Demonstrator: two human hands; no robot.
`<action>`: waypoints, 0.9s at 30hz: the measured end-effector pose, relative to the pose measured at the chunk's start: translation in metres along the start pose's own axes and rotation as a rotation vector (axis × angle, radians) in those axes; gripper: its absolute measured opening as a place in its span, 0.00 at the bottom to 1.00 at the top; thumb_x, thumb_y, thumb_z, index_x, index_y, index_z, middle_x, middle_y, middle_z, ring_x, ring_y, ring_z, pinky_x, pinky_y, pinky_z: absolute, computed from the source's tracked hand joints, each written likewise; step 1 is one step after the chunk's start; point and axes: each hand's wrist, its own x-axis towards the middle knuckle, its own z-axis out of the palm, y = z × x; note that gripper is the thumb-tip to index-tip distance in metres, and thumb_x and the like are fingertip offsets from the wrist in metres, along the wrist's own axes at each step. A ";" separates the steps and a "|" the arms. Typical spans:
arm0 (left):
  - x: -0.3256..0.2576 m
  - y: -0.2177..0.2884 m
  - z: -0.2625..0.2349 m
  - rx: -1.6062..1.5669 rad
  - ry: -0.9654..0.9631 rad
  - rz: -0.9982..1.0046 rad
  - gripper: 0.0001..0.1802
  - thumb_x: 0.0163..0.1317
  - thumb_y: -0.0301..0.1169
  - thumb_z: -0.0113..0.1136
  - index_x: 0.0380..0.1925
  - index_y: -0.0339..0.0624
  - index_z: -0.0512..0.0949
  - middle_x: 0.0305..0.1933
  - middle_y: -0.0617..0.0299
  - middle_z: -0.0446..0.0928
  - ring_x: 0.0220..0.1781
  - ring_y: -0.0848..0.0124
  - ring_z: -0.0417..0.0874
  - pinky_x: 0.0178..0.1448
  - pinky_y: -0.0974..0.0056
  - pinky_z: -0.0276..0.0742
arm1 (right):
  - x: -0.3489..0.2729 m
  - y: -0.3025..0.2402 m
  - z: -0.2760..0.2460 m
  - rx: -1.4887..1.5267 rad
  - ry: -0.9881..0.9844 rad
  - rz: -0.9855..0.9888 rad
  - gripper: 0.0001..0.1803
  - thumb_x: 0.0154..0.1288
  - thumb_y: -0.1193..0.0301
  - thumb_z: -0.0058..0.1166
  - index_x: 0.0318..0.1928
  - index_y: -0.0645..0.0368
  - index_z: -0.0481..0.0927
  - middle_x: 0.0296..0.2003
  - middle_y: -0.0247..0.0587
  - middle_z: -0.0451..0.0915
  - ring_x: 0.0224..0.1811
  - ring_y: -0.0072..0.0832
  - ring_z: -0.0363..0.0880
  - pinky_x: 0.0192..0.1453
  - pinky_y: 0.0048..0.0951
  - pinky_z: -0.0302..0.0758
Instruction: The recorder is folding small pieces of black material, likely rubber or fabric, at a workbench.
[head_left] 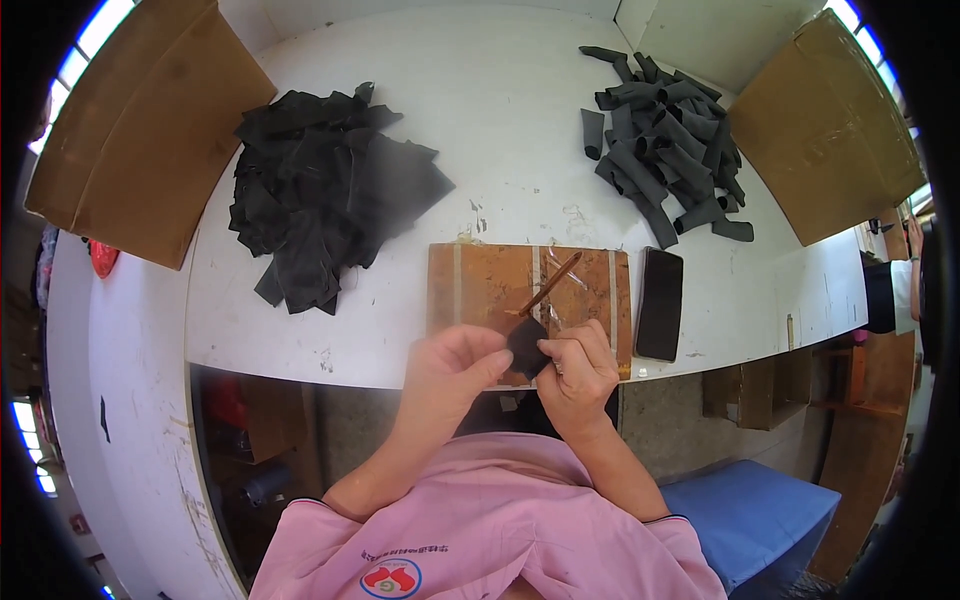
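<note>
1. Pinching a small black piece (pixel 526 345), the left hand (pixel 455 368) and right hand (pixel 578 372) grasp it together at the table's six o'clock edge, over a brown board (pixel 480 285).
2. Resting at twelve o'clock from the piece, a brown stick (pixel 552 283).
3. Lying at ten o'clock, flat black pieces (pixel 325 195); at one o'clock, rolled black pieces (pixel 665 140).

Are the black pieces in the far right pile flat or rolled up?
Rolled up: the pieces in the right pile look like little tubes, unlike the flat scraps on the left.
</note>
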 end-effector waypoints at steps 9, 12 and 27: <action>0.011 -0.012 0.001 0.354 0.044 0.151 0.02 0.54 0.21 0.54 0.28 0.34 0.74 0.24 0.67 0.74 0.23 0.85 0.70 0.25 0.79 0.65 | -0.001 -0.007 -0.006 -0.153 -0.199 -0.150 0.15 0.35 0.72 0.58 0.28 0.65 0.74 0.24 0.42 0.70 0.24 0.35 0.69 0.26 0.31 0.67; 0.011 -0.016 -0.001 0.375 0.076 0.231 0.04 0.49 0.21 0.55 0.26 0.33 0.75 0.22 0.61 0.75 0.23 0.76 0.74 0.28 0.72 0.69 | 0.010 -0.022 -0.019 0.502 -0.305 0.452 0.15 0.48 0.65 0.59 0.31 0.64 0.74 0.25 0.43 0.71 0.28 0.35 0.73 0.27 0.30 0.69; 0.012 -0.002 0.003 -0.198 0.050 -0.044 0.12 0.45 0.15 0.56 0.32 0.34 0.71 0.22 0.64 0.73 0.16 0.83 0.66 0.18 0.78 0.59 | 0.001 -0.008 0.005 0.292 -0.115 0.502 0.06 0.44 0.84 0.51 0.27 0.64 0.75 0.22 0.38 0.72 0.21 0.27 0.69 0.24 0.29 0.66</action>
